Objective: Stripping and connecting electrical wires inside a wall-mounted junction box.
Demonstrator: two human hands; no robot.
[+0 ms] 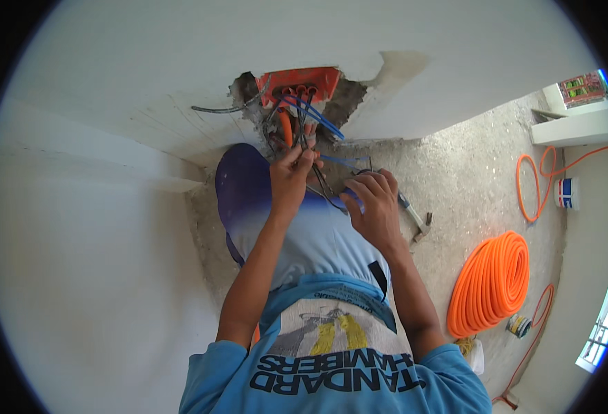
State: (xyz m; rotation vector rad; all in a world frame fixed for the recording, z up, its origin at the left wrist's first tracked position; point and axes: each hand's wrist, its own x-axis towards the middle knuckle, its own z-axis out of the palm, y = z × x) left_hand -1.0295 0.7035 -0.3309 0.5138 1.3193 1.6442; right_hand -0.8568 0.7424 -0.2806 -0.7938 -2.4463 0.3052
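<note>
An orange junction box (321, 79) sits in a broken wall opening, with black wires (301, 127), blue wires (324, 121) and orange conduit (286, 127) emerging from it. My left hand (290, 181) pinches the black wires just below the box, fingertips partly overlapping. My right hand (375, 210) is curled around the lower length of black wire, to the right; its fingertips are partly hidden. A translucent blue strand (345, 161) lies between and beyond my hands. A hammer (422, 228) rests on the floor beside my right hand.
My bent legs (242, 186) are beneath my arms. On the concrete floor (456, 179) at right lie a large orange conduit coil (490, 283), looser orange tubing (525, 186) and two small buckets (566, 193) (518, 326). A white wall (90, 241) borders the left.
</note>
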